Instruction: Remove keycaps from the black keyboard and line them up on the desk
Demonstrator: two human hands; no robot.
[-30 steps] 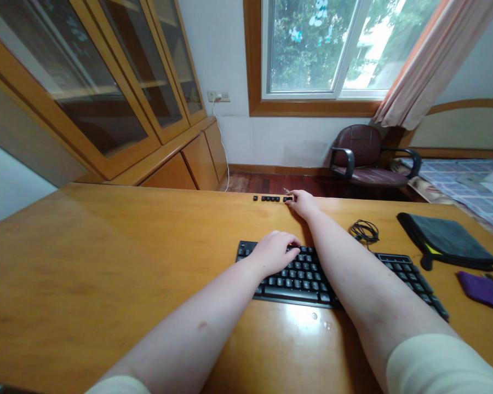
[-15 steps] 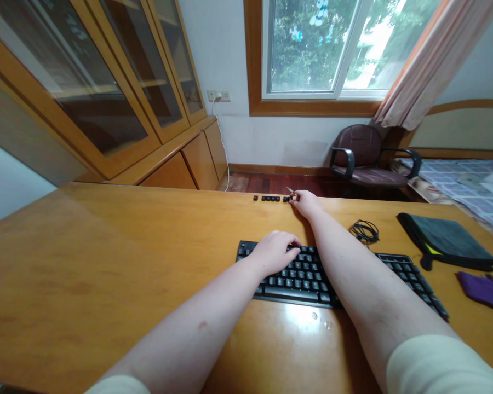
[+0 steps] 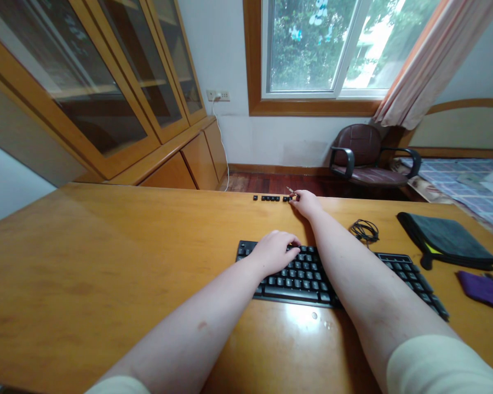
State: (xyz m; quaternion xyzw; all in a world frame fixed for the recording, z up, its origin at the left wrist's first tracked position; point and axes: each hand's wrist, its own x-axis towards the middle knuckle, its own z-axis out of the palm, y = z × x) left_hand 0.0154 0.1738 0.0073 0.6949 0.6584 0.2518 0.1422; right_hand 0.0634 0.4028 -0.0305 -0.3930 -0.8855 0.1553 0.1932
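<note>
A black keyboard (image 3: pixel 298 282) lies on the wooden desk, partly covered by my forearms. My left hand (image 3: pixel 274 253) rests on its upper left part, thumb and fingers apart, with nothing visible between them. At the far desk edge, my right hand (image 3: pixel 306 203) is closed around a slim pen-like tool (image 3: pixel 291 190) whose light tip sticks out up and to the left. Its exact kind is too small to make out. Those fingertips also touch the right end of a row of loose black keycaps (image 3: pixel 270 198). My right forearm hides part of the keyboard's right half.
A coiled black cable (image 3: pixel 365 231) lies right of my right forearm. Farther right are a dark folded cloth-like case (image 3: pixel 452 238) and a purple pouch (image 3: pixel 482 290). Beyond the desk (image 3: pixel 107 273) stand a brown armchair (image 3: pixel 359 150) and a glass-door cabinet (image 3: pixel 119 98).
</note>
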